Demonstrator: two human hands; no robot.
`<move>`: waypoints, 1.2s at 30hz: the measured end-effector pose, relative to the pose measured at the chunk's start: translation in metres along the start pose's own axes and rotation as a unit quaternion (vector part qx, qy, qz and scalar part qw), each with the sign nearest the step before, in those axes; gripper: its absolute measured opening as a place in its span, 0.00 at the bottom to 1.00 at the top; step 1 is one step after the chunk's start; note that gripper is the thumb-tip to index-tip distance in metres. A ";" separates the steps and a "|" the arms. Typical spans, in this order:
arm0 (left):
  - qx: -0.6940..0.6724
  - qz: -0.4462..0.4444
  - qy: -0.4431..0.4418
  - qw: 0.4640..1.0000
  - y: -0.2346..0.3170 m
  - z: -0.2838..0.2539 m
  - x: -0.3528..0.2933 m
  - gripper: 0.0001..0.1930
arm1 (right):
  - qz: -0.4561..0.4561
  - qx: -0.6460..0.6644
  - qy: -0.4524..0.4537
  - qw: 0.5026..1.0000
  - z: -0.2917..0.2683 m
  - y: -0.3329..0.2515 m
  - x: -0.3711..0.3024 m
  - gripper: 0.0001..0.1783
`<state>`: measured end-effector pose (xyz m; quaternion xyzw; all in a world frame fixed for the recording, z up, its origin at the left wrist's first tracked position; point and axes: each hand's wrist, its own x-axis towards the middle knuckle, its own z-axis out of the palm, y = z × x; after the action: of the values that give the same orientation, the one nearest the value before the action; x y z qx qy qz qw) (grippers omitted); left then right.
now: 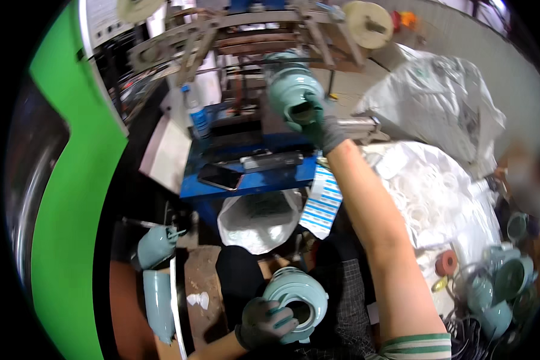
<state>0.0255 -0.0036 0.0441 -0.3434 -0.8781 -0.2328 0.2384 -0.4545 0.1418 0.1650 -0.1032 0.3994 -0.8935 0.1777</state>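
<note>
My left hand (267,321), in a grey glove with green fingers, rests at my lap with its fingers curled over the rim of a pale green plastic housing (309,285). That housing has a round opening and a ribbed collar. My right arm stretches forward over the blue bench. Its gloved right hand (319,123) grips the rim of a second pale green housing (291,87), which sits at the machine with its dark opening toward me. Some of the right fingers are blurred, and the far end of this housing is partly hidden by the machine frame.
The blue bench (207,191) carries a phone (220,177) and a water bottle (196,112). Below it hangs a white sack (258,223). White rings (426,192) fill a bag at right, near more green parts (504,279). Other green pieces (159,303) lie at left.
</note>
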 end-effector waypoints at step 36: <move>-0.009 0.020 -0.016 1.000 0.007 0.009 0.006 0.22 | -0.022 -0.777 0.565 0.277 -0.214 0.020 -0.675 0.15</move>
<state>0.0243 0.0097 0.0422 -0.3666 -0.8728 -0.2305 0.2254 0.0981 0.5443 -0.0196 0.3294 0.9029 0.0007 -0.2760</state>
